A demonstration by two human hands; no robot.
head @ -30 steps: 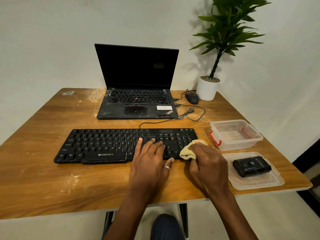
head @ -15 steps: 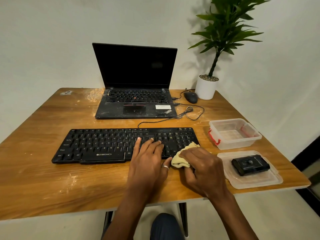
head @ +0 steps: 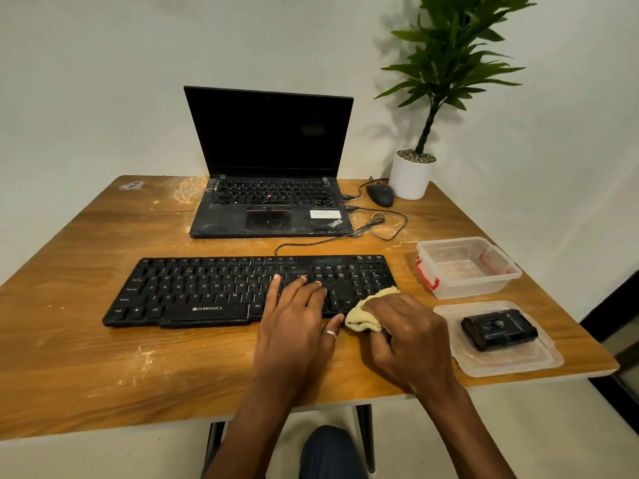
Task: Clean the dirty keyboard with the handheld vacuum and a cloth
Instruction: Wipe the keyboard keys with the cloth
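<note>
A black Zebronics keyboard (head: 207, 292) lies across the middle of the wooden table (head: 86, 357). My left hand (head: 294, 323) rests flat on the keys right of centre, fingers straight. My right hand (head: 408, 340) grips a bunched yellow cloth (head: 363, 314) at the keyboard's front right corner, over the arrow keys and the front edge. The small black handheld vacuum (head: 498, 331) lies on a clear plastic lid (head: 501, 363) to the right, apart from both hands.
A dusty open laptop (head: 269, 202) stands behind the keyboard, with a black mouse (head: 380, 195), a coiled cable (head: 377, 224) and a white potted plant (head: 411, 174) at the back right. A clear plastic box with red clips (head: 466, 267) sits right of the keyboard. The table shows pale dust smears.
My right hand with the cloth slid left and toward me along the keyboard's right end, from the corner by the number pad to the front edge. My left hand stayed put.
</note>
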